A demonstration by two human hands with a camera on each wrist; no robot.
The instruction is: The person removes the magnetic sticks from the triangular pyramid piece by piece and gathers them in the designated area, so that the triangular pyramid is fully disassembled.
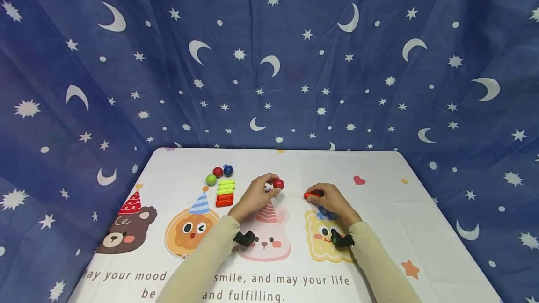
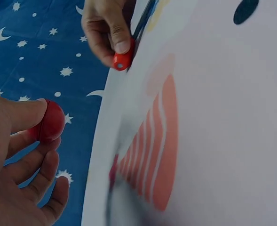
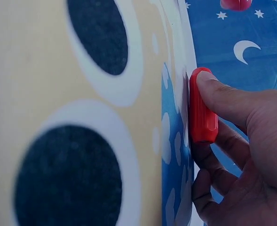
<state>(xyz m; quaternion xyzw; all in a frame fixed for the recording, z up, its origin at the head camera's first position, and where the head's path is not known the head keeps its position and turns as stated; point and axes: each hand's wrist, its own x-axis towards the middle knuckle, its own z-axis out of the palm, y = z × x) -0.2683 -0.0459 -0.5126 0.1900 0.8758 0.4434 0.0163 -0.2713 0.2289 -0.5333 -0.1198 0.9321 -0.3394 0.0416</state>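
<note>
A person's left hand [image 1: 254, 195] pinches a red ball [image 1: 278, 183] between thumb and fingertips, just above the middle of the table [image 1: 379, 228]. The right hand [image 1: 330, 200], near it, curls its fingers round a short red stick [image 1: 310, 195] lying against the cartoon-printed tablecloth. To the left sit green, red and blue balls [image 1: 219, 174] beside stacked yellow-green and red sticks [image 1: 225, 193].

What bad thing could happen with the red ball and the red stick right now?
The red ball is only pinched at the fingertips of the left hand, so it might slip and roll off the table. The right hand presses the red stick on the cloth; it could skid sideways.
</note>
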